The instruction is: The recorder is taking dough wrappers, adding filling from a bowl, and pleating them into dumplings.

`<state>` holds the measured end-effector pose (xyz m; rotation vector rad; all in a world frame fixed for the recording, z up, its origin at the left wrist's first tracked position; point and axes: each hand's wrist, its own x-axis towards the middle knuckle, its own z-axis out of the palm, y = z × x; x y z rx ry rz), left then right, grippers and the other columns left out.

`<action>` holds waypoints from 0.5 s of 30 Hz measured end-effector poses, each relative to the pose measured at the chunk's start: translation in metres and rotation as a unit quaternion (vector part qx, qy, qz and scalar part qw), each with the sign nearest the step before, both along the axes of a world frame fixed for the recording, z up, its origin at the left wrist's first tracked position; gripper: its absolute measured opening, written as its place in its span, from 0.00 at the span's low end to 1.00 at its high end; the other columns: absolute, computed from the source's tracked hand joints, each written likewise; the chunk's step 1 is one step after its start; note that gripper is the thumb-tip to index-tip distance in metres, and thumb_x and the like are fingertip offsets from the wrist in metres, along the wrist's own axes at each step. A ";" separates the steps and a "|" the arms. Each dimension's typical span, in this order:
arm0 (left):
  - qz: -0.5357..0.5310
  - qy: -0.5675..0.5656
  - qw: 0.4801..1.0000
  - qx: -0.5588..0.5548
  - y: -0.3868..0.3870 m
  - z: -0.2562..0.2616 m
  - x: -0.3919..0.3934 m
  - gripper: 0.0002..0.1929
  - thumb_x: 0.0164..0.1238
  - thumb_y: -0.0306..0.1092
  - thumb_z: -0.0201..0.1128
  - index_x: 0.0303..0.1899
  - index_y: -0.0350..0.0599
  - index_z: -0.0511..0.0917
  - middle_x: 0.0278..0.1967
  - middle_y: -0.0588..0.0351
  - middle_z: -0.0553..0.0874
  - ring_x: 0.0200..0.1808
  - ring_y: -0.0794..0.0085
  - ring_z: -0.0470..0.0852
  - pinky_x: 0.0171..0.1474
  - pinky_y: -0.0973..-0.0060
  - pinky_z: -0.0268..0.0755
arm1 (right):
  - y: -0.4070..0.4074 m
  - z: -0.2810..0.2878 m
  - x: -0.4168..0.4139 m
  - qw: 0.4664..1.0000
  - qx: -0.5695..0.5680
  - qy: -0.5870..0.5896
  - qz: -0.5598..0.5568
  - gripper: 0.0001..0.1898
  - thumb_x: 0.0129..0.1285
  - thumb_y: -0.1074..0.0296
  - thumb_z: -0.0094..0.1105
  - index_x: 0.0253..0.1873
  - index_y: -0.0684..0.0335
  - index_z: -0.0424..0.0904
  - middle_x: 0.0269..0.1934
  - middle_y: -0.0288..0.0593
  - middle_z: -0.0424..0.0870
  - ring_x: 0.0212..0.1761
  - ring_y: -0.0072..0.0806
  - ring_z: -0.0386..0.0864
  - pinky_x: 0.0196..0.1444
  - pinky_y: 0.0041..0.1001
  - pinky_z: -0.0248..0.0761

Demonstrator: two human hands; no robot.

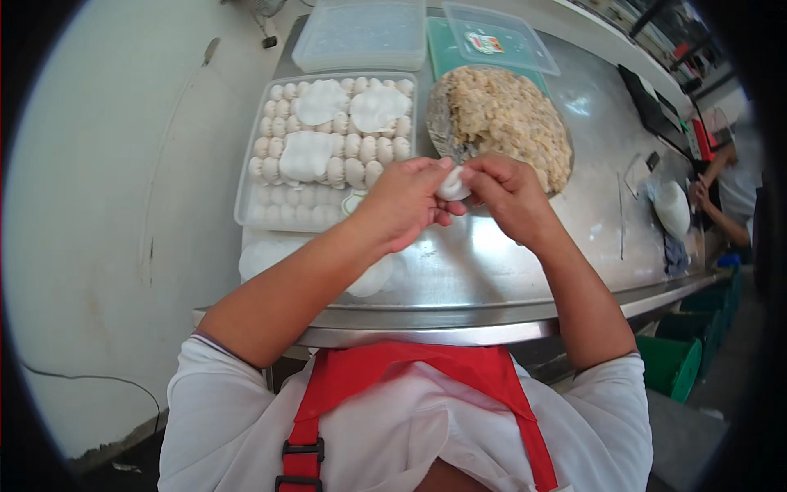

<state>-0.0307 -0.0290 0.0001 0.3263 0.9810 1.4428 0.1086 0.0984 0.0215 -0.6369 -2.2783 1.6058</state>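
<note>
Between the fingertips of both hands is a white dumpling with a folded dough wrapper point(454, 186). My left hand point(415, 194) cups it from the left, and my right hand point(507, 194) pinches its right edge. Just beyond the hands stands a round metal bowl point(438, 123) heaped with pale, chunky filling point(513, 120). To the left, a clear plastic container point(241, 197) holds rows of pleated dumplings point(353, 171), with several flat dough wrappers point(305, 155) lying on top. More round wrappers point(371, 278) lie on the steel table, partly hidden under my left forearm.
Clear plastic containers point(363, 34) stand at the back. A clear lid point(507, 37) lies on a green cutting board point(438, 46). Rightward are a white filled plastic bag point(671, 209), a thin rod point(620, 215) and a person's hands point(701, 192). The steel table's edge point(430, 335) runs before me.
</note>
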 end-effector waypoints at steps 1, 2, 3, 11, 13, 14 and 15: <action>0.009 0.002 1.000 -0.001 0.001 0.002 0.004 0.16 0.79 0.42 0.55 0.51 0.38 0.76 0.42 0.52 0.84 0.34 0.68 0.85 0.35 0.77 0.77 | 0.000 -0.001 -0.001 0.998 -0.047 0.000 -0.040 0.13 0.72 0.62 0.57 0.41 0.68 0.82 0.31 0.36 0.81 0.31 0.22 0.77 0.35 0.23 0.72; 0.060 0.159 0.985 -0.009 0.002 0.004 0.010 0.16 0.78 0.42 0.56 0.52 0.36 0.76 0.42 0.52 0.84 0.33 0.68 0.85 0.37 0.76 0.77 | 0.001 0.002 -0.002 0.993 -0.087 -0.031 -0.076 0.15 0.73 0.59 0.56 0.40 0.67 0.82 0.30 0.37 0.80 0.29 0.22 0.77 0.35 0.22 0.73; 0.109 0.312 0.944 -0.019 0.003 0.006 0.014 0.17 0.77 0.41 0.58 0.54 0.35 0.75 0.43 0.51 0.84 0.33 0.67 0.86 0.38 0.76 0.78 | 0.006 0.005 -0.002 0.994 -0.088 -0.030 -0.066 0.15 0.73 0.59 0.56 0.40 0.67 0.82 0.30 0.37 0.80 0.29 0.22 0.77 0.35 0.22 0.73; 0.180 0.542 0.810 0.134 -0.003 0.005 0.020 0.16 0.77 0.37 0.56 0.55 0.33 0.74 0.46 0.48 0.83 0.46 0.64 0.82 0.47 0.70 0.76 | 0.012 -0.002 -0.001 0.959 -0.277 0.013 -0.056 0.10 0.71 0.63 0.60 0.40 0.66 0.81 0.28 0.37 0.81 0.26 0.21 0.77 0.32 0.21 0.73; 0.139 0.409 0.898 0.079 0.000 0.007 0.012 0.16 0.78 0.38 0.54 0.54 0.34 0.74 0.46 0.48 0.83 0.45 0.65 0.83 0.44 0.70 0.77 | 0.012 -0.002 -0.001 0.957 -0.284 0.022 -0.059 0.09 0.70 0.65 0.60 0.41 0.66 0.81 0.28 0.37 0.81 0.26 0.20 0.77 0.31 0.21 0.73; 0.092 0.264 0.960 0.024 0.002 0.008 0.009 0.15 0.80 0.39 0.52 0.52 0.35 0.75 0.45 0.48 0.83 0.44 0.65 0.84 0.42 0.70 0.78 | 0.010 0.000 -0.001 0.973 -0.226 -0.001 -0.045 0.09 0.70 0.66 0.60 0.42 0.66 0.82 0.29 0.37 0.82 0.27 0.19 0.77 0.31 0.20 0.73; 0.091 0.263 0.960 0.024 0.002 0.009 0.005 0.15 0.80 0.39 0.52 0.52 0.35 0.75 0.45 0.48 0.83 0.44 0.65 0.84 0.42 0.70 0.78 | 0.009 0.000 0.001 0.985 -0.167 -0.023 -0.033 0.09 0.70 0.66 0.61 0.43 0.66 0.82 0.30 0.37 0.83 0.28 0.18 0.77 0.31 0.20 0.72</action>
